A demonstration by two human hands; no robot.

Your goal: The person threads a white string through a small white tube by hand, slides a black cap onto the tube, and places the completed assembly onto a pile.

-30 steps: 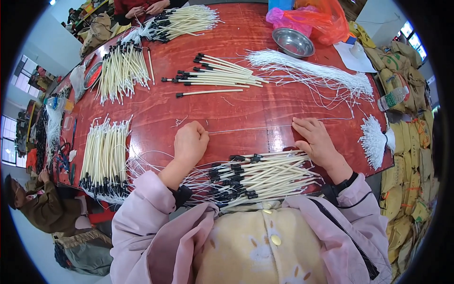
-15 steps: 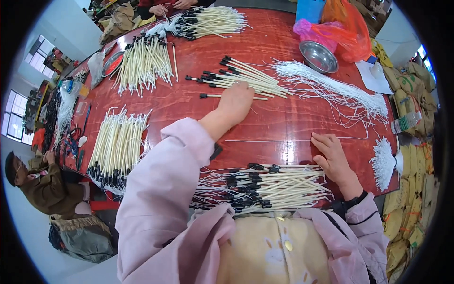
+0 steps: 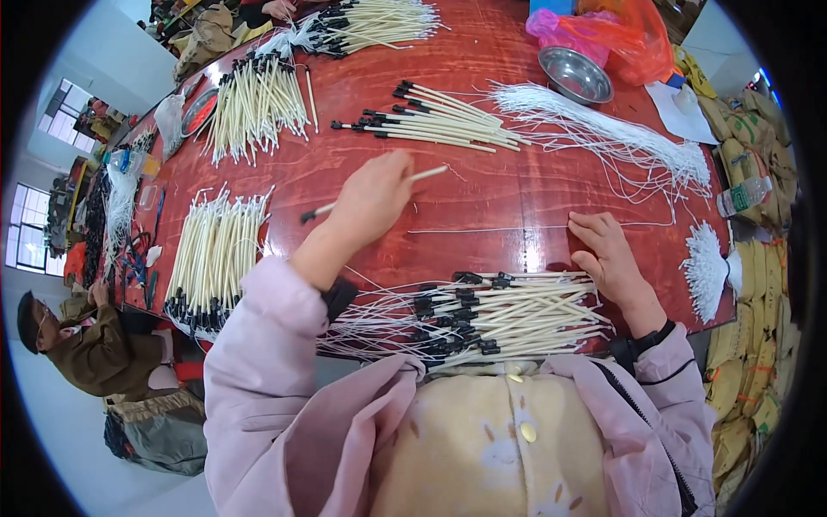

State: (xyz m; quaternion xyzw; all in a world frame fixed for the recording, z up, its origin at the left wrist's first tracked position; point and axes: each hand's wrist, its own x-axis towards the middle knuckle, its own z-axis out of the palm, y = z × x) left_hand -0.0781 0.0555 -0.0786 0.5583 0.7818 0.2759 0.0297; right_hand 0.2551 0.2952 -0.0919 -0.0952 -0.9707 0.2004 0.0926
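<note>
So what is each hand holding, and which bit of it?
The left hand holds one cream stick with a black tip, gripped around its middle. The right hand holds nothing; it rests on the red table by a thin white string.

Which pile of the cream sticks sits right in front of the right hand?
The pile at the table's near edge, black tips pointing left with thin white cords trailing. The right hand rests just beyond it; the other piles lie further left or across the table.

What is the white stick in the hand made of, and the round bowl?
The thin cream stick with a black tip in the left hand looks like matte plastic tubing, though I can't be sure. The round silver bowl looks like shiny metal: it gleams.
</note>
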